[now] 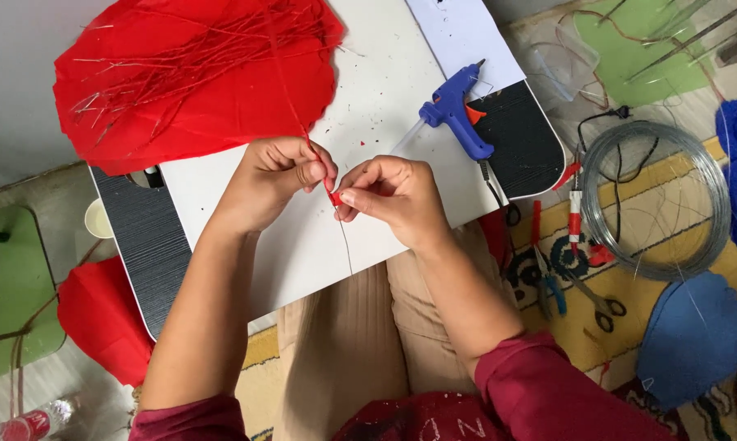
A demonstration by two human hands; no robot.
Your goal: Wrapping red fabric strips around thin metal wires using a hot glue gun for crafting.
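My left hand [274,175] and right hand [389,196] meet fingertip to fingertip over the white sheet [385,90] on the black lap board [144,245], both pinched closed on 1 small red strip [333,197] wrapped at the top of a thin wire [345,245] that hangs down toward my lap between the 2 wrists. Just above my left hand lies the red fabric piece [197,73] strewn with thin red strips, above my right hand the blue glue gun [454,110]. Well off right of my right hand: wire coil [707,245], scissors [597,298], blue felt piece [695,335].
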